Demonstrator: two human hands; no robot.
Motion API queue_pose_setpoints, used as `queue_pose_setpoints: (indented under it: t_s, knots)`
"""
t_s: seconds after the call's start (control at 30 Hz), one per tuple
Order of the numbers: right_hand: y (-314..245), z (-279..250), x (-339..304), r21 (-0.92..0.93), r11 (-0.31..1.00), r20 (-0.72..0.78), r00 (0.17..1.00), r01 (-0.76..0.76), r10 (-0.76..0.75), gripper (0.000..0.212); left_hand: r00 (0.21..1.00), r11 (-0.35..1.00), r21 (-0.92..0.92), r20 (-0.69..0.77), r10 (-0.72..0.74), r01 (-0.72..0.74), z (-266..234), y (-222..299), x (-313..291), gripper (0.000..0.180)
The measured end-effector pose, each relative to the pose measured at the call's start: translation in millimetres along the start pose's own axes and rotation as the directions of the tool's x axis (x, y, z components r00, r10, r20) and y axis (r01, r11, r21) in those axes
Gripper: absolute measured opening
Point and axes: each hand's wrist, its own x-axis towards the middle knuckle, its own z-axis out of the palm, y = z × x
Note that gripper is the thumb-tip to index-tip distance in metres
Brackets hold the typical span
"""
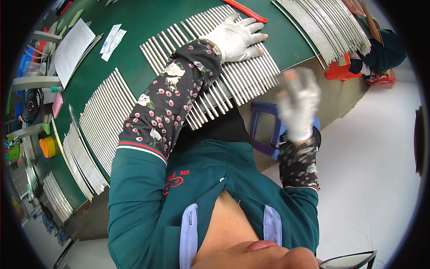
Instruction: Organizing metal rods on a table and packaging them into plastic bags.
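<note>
My left hand (237, 38), in a white glove with bare fingertips, lies with spread fingers on a row of thin silver metal rods (251, 76). The rods lie side by side on the green table (130, 51), with gaps among some of them. Their near ends reach the table's edge. Beyond the left fingertips lies a long red strip-like object (247, 10). My right hand (299, 105), gloved the same way, is raised off the right end of the row. Motion smears its fingers, and I cannot make out anything in them.
More rows of rods lie at left (107, 119) and at far right (329, 29). Paper sheets (74, 51) and a yellow tape roll (47, 147) are on the left. A blue stool (264, 127) stands below the table edge. Another person's arm (371, 22) shows at upper right.
</note>
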Motion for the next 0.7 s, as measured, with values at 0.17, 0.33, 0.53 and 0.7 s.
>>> queue_pose_setpoints:
  t_s: [0.17, 0.33, 0.53, 0.7]
  knots:
    - [-49, -5, -9, 0.099, 0.956, -0.063, 0.961, 0.275, -0.27, 0.051, 0.999, 0.999, 0.033, -0.029, 0.036, -0.035, 6, -8, 0, 0.051]
    - [17, 12, -10, -0.196, 0.974, -0.149, 0.985, -0.11, 0.081, 0.037, 1.0, 1.0, 0.027, 0.015, 0.01, -0.01, 4, -2, -5, 0.058]
    - [-27, 10, -16, 0.038, 0.997, -0.119, 0.991, 0.065, -0.06, 0.045, 1.0, 1.0, -0.009, 0.0, -0.002, 0.002, 2, -3, -7, 0.053]
    - [-50, -5, -19, 0.116, 0.978, -0.125, 0.979, 0.176, -0.161, 0.049, 0.999, 1.0, -0.011, 0.033, 0.004, -0.004, 5, -1, -5, 0.052]
